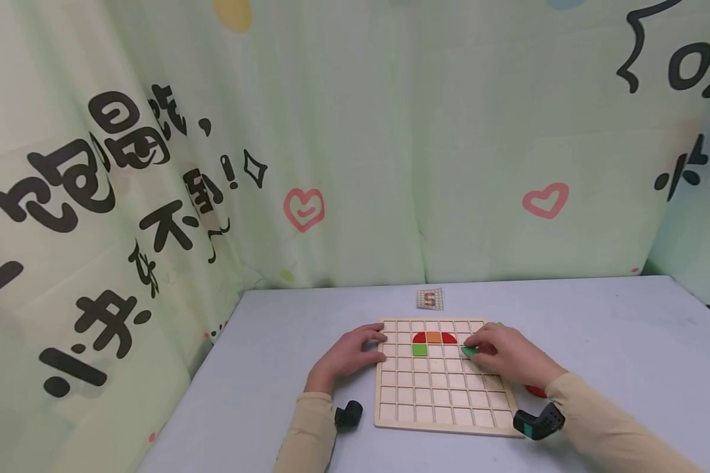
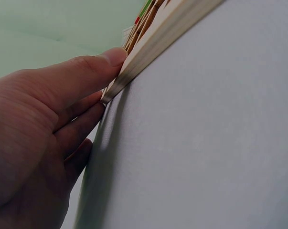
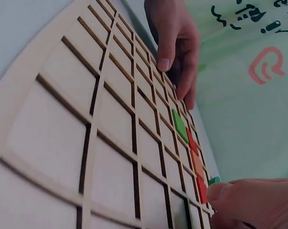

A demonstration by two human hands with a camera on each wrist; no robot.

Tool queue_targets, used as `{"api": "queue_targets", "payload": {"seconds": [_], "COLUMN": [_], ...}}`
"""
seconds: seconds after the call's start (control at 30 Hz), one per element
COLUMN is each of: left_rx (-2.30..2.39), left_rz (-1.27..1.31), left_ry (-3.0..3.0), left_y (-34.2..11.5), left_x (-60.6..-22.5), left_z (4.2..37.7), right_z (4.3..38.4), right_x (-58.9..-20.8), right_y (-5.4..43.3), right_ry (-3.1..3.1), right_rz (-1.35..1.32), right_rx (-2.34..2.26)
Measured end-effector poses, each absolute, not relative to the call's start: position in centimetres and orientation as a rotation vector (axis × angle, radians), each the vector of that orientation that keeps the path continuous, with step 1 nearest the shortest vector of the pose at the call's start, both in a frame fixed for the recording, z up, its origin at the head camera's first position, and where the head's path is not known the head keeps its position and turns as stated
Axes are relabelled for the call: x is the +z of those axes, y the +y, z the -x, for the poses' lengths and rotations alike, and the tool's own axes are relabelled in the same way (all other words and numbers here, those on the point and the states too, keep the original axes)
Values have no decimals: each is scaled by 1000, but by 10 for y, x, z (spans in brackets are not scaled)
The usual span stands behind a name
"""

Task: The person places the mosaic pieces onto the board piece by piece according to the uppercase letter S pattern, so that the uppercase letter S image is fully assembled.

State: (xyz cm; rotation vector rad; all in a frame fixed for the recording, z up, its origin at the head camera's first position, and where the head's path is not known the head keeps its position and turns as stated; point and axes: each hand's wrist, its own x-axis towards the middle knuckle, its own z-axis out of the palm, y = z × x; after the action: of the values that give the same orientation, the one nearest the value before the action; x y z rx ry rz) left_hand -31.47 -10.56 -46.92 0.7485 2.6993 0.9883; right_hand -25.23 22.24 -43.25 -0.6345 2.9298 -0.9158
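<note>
A wooden grid board lies on the white table. In its upper rows sit a red quarter-round piece, an orange square, another red quarter-round piece and a light green square. My right hand pinches a dark green piece just above the board's right part; the fingers hide most of its shape. With thumb and fingers extended, my left hand touches the board's left edge. The left wrist view shows that thumb against the wooden side.
Behind the board lies a small patterned card. A red piece is partly covered by my right wrist, and a bit of green shows beyond the right hand. A printed curtain hangs behind the table.
</note>
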Motion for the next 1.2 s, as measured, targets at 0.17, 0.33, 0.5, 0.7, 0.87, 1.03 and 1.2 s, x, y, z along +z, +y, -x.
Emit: {"api": "queue_targets", "payload": {"seconds": [0.17, 0.33, 0.5, 0.7, 0.87, 1.03, 1.2], "left_rx": [974, 967, 961, 943, 939, 954, 963], "left_rz": [-746, -738, -743, -748, -745, -745, -740], "left_ry": [2702, 2708, 2709, 2712, 2715, 2710, 2710], "left_y": [-106, -106, -106, -106, -106, -106, -106], "left_x": [-470, -471, -473, -471, -472, -472, -472], "left_z": [316, 317, 317, 318, 318, 318, 318], "right_z": [257, 262, 266, 268, 271, 271, 269], "right_x": [-436, -439, -441, -445, -449, -449, -448], "right_y": [198, 176, 160, 150, 147, 147, 147], "right_ry": [2872, 2845, 2839, 2853, 2862, 2871, 2878], "right_rz": [684, 778, 835, 898, 927, 914, 892], "right_rx": [-976, -967, -950, -934, -870, -850, -864]}}
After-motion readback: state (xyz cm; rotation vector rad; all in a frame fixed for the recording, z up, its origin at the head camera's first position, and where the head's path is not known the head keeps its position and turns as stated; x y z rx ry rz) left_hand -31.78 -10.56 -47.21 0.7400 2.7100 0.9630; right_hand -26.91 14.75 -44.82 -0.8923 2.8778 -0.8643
